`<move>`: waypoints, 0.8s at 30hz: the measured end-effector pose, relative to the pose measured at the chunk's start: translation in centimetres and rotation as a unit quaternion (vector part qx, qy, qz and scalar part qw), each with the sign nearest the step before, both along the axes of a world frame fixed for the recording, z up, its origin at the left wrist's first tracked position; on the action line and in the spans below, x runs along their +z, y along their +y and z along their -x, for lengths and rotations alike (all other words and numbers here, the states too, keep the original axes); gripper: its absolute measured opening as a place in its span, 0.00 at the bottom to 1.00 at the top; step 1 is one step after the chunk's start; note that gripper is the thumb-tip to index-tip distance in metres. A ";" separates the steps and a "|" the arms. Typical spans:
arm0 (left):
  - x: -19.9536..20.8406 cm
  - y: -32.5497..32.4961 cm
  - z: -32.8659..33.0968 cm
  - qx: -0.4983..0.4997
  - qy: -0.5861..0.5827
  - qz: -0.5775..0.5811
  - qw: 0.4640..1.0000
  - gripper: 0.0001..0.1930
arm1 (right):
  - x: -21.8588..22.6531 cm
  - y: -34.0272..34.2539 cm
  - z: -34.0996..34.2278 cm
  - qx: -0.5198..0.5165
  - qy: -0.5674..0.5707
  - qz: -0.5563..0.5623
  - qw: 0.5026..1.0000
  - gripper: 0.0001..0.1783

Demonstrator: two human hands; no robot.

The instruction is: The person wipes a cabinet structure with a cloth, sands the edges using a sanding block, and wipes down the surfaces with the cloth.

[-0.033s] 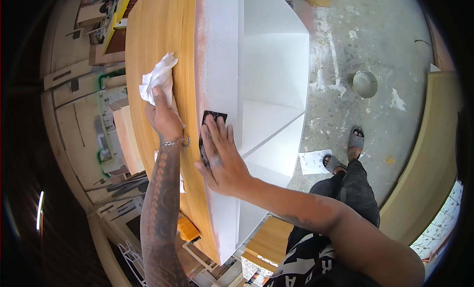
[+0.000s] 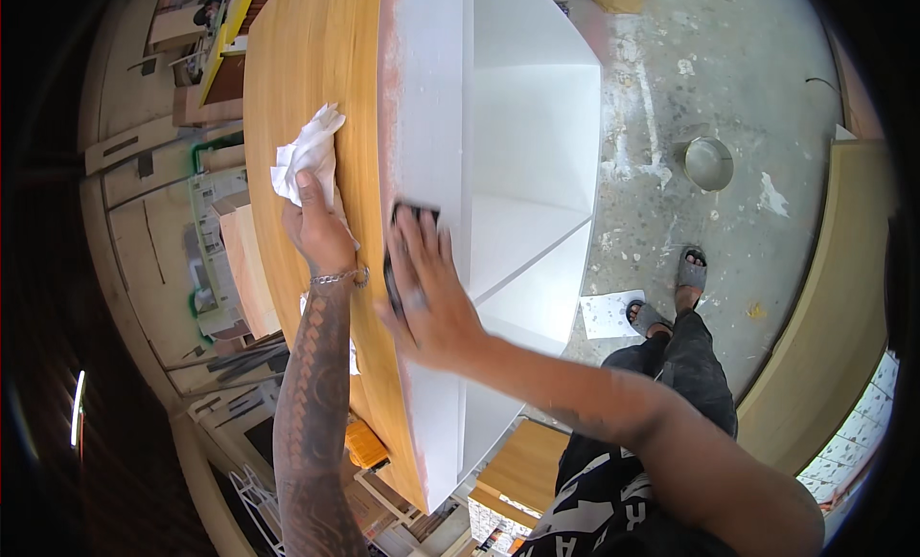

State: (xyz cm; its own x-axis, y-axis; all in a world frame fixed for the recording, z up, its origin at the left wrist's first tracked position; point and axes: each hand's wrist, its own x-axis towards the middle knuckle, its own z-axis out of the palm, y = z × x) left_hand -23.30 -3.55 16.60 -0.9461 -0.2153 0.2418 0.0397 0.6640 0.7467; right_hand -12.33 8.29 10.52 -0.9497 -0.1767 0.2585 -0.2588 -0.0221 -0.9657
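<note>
My right hand [image 2: 428,303] presses a black piece of sandpaper [image 2: 418,212] flat against the whitish painted strip [image 2: 422,126] of a cabinet, close to its reddish worn edge. The fingers are blurred, with the thumb on the wood side of the sheet. My left hand [image 2: 321,231] is closed on a crumpled white cloth [image 2: 309,159], which rests on the wood-grain panel [image 2: 307,59] left of the strip. Part of the cloth is hidden under the hand.
White cabinet compartments [image 2: 532,126] lie open right of the strip. An orange object [image 2: 366,445] sits on the panel's near end. A round bucket [image 2: 708,164] stands on the stained concrete floor, beyond my sandaled feet [image 2: 692,267]. Boards and wood pieces [image 2: 249,260] crowd the left.
My right hand has slid slightly farther up the strip with the sandpaper. The left hand and the cloth stay in place.
</note>
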 end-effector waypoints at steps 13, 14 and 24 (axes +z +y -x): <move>-0.2 1.0 0.7 -0.032 0.017 -0.017 0.999 0.28 | 0.1 1.7 11.6 -0.164 -0.024 0.027 0.986 0.41; -0.2 1.1 0.8 -0.035 0.022 -0.007 0.999 0.28 | 0.2 1.9 12.9 -0.164 -0.028 0.025 0.986 0.41; -0.1 1.5 0.7 -0.027 0.021 -0.002 0.999 0.28 | -0.1 2.1 15.1 -0.191 -0.047 0.010 0.980 0.42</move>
State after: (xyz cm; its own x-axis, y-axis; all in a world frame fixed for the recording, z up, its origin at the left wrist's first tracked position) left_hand -24.02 -2.06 16.52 -0.9458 -0.1641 0.2802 0.1068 0.6577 0.7456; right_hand -27.39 10.39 10.41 -0.9654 0.2002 0.1673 -0.1627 0.0396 -0.9859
